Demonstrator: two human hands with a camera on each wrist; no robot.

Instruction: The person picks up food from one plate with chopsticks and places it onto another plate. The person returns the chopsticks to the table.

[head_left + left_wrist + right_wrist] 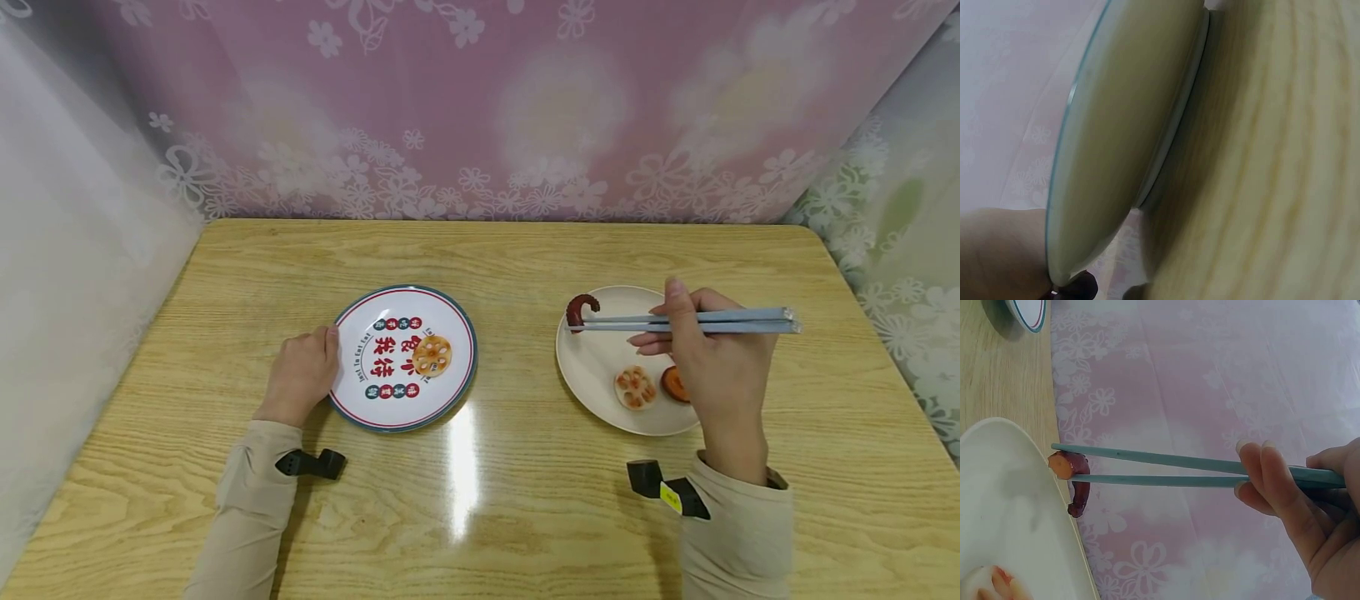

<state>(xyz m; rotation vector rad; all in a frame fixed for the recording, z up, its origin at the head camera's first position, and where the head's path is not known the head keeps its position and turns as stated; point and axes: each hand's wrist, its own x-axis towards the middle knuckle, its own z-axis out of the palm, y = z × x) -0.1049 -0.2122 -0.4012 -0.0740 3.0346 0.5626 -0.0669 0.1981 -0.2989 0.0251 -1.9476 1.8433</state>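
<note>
My left hand (302, 371) grips the left edge of a white plate (405, 303) with a blue-green rim and red printed characters. Its underside (1129, 94) fills much of the left wrist view. A lotus root slice (432, 357) lies on that plate. My right hand (708, 342) holds a pair of pale blue chopsticks (1172, 481). Between their tips is a curled, dark red octopus tentacle (1080, 472) with an orange cut end. In the head view it overlaps the upper left edge of a beige plate (592, 383).
Another lotus root slice (634, 388) and a round orange-brown piece (675, 384), partly covered by my right hand, lie on the beige plate. Both plates stand on a wood-grain table (517, 467). A pink floral curtain (480, 108) hangs behind its far edge.
</note>
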